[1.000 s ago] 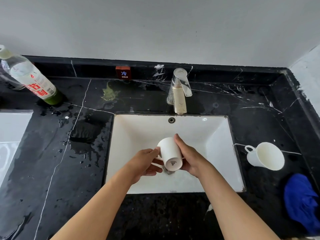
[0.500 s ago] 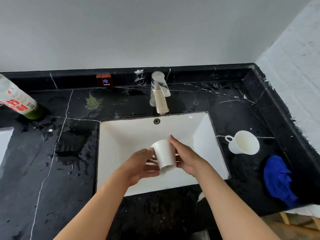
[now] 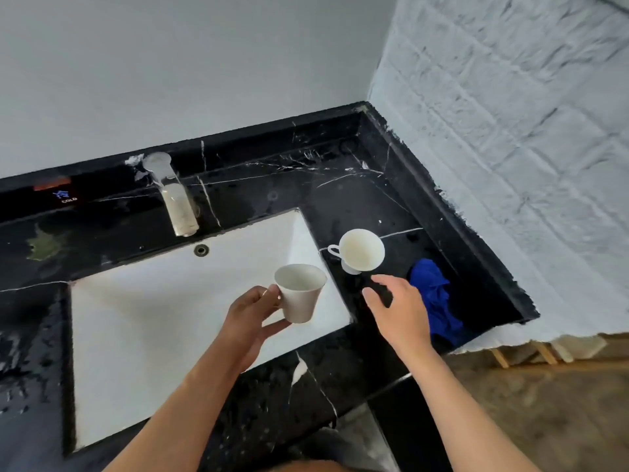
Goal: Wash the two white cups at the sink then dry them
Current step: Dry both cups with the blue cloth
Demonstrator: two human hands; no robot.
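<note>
My left hand (image 3: 250,321) grips the cup (image 3: 300,291) upright over the sink's (image 3: 170,318) right edge, my right hand (image 3: 396,306) reaches spread and empty toward the cloth (image 3: 434,294) by the counter's right edge — I'd pinch its middle, avoiding the second cup (image 3: 361,250).

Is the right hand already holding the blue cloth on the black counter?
No, the right hand hovers open beside the crumpled blue cloth, its fingers straight and gripping nothing.
</note>
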